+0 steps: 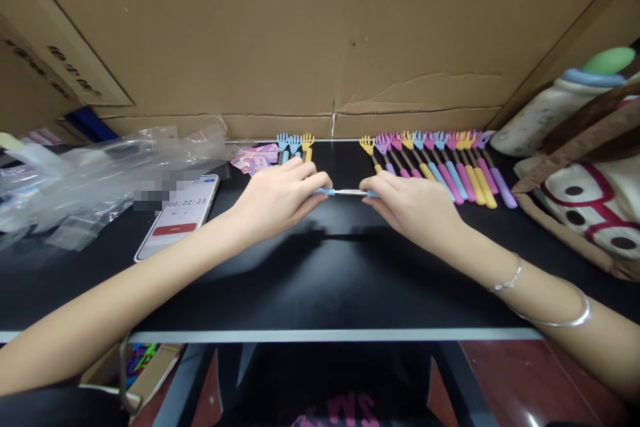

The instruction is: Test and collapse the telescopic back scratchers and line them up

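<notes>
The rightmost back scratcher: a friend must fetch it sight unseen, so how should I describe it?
On the black table, find the right hand, then the row of back scratchers spreading toward the tilted bottle. Go to the row's right end, beside the bag. The rightmost back scratcher has a purple handle; its neighbour has a pink one, and none lies farther right.

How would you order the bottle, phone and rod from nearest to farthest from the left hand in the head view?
1. Rod: in the left hand's grip.
2. Phone: to that hand's left.
3. Bottle: far right.
</notes>
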`<state>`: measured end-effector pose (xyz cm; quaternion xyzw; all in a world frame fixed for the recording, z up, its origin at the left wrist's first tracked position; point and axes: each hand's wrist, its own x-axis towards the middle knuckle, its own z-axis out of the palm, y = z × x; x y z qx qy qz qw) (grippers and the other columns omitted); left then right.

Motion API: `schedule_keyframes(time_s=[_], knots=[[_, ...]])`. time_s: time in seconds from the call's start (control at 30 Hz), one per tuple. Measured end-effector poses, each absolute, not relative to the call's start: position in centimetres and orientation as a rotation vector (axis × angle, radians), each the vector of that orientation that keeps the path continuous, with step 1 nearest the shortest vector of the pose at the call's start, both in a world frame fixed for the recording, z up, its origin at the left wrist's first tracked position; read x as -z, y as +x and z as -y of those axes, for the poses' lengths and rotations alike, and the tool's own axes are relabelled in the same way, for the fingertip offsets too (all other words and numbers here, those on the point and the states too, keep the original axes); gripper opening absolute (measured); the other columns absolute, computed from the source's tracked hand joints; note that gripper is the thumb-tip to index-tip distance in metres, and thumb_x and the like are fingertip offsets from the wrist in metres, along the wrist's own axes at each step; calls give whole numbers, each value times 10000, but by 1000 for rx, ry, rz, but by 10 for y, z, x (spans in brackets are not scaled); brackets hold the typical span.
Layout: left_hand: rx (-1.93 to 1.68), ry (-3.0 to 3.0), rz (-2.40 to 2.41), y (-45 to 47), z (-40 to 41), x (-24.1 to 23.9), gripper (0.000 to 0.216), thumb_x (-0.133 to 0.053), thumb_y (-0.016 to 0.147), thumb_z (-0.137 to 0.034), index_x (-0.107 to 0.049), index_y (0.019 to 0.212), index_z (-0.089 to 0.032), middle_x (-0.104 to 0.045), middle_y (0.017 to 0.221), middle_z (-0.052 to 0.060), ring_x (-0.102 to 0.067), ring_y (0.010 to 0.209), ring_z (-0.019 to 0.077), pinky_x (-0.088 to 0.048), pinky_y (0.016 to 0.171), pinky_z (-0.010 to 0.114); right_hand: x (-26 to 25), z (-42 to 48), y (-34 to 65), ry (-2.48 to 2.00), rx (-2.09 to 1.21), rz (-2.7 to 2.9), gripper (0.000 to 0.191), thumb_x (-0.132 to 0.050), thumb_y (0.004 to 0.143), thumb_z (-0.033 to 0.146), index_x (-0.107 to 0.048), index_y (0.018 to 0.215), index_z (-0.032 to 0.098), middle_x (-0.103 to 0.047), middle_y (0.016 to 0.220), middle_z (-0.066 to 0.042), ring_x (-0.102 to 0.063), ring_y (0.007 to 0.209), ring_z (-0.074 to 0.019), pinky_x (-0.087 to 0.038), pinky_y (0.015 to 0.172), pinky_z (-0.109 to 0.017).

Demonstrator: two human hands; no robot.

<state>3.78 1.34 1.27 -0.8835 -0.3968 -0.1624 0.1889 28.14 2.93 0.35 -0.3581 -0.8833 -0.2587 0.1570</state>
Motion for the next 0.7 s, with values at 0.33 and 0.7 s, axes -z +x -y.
schedule_keyframes(time_s=[0.33, 0.7], knots=[[398, -2372, 1050, 51, -7, -7, 212, -491, 945, -365, -611, 888, -200, -655, 737, 17, -600, 741, 183, -328, 556, 295, 7, -27, 261, -1051, 596, 2648, 335, -349, 993, 419, -603, 964, 203, -680, 704, -4, -541, 487, -119, -132, 464, -262], [237, -2189, 1015, -15, -23, -16, 331, -417, 986, -372, -589, 747, -221, -651, 705, 32, -589, 734, 178, -309, 565, 310, -4, -55, 332, -1077, 1048, 2525, 452, -308, 1000, 360, -602, 701, 193, -603, 547, -30, -503, 481, -125, -189, 479, -280]])
